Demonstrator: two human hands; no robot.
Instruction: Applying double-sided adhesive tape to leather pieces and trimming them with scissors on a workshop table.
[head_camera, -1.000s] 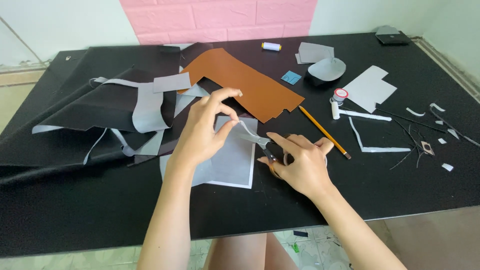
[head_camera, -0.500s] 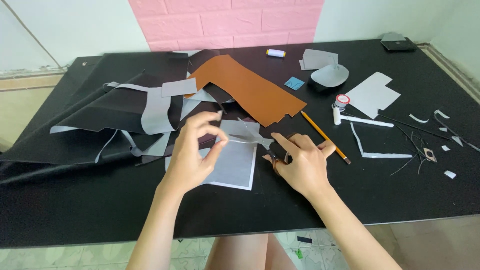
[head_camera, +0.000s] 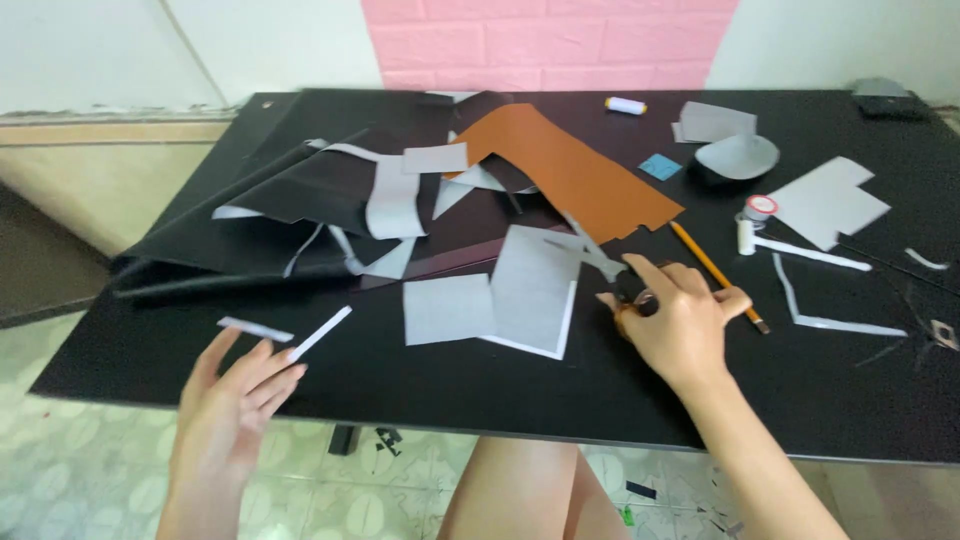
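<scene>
Black table (head_camera: 400, 390): two hands, perhaps two grey sheets (head_camera: 535, 290).

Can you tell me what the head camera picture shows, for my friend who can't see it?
A person's right hand holds scissors at a grey sheet on a black table. The left hand hovers open near a small white strip, with brown material and a pencil lying behind.

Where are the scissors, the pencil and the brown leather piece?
scissors (head_camera: 600, 258): head view, on the blades just above the right hand (head_camera: 680, 325).
pencil (head_camera: 712, 268): head view, mid-shaft, right of the hand.
brown leather piece (head_camera: 570, 175): head view, middle of its flat surface.
</scene>
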